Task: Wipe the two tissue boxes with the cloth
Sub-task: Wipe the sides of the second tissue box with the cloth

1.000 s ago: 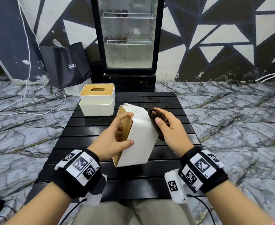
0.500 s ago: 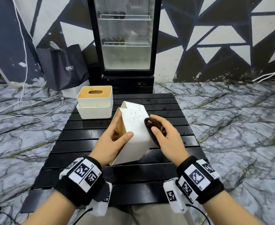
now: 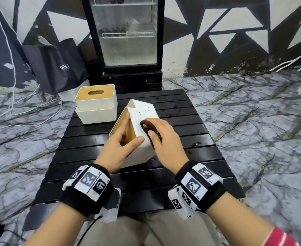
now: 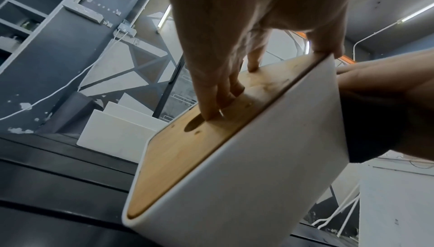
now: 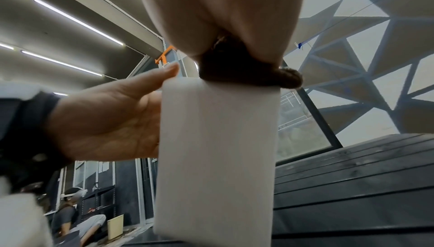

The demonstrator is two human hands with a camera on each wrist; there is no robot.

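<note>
Tissue boxes are being dealt with one at a time on the black slatted counter (image 3: 172, 178); the nearer tissue box (image 3: 142, 125) is being held tipped on one corner, its wooden lid (image 4: 206, 150) turned away from the cloth side, while the second tissue box (image 3: 96, 105) is being left standing upright just behind it. Compared with a second ago, the nearer tissue box is being leaned further over and turned, so that its white underside, dotted with dark specks (image 3: 144, 110), is now being presented upward; the brown cloth (image 3: 148, 128) is being brought higher along that face, toward the specks. By that shift the wiping of the first box is judged to be under way but unfinished, the specked patch beyond the cloth not yet being reached, and the second box is seemingly being left for later.

The left hand (image 3: 117, 148) is being clamped on the nearer box, fingers spread on the lid with some fingertips (image 4: 211, 109) at the oval slot and the thumb braced on the white wall; the right hand (image 3: 164, 142) is being closed round the bunched cloth and pressed against the box.

No tissue is being shown at either slot; what the boxes hold cannot be told, though the second box is being seen to sit on a shallow white tray section whose contents are hidden.
</note>
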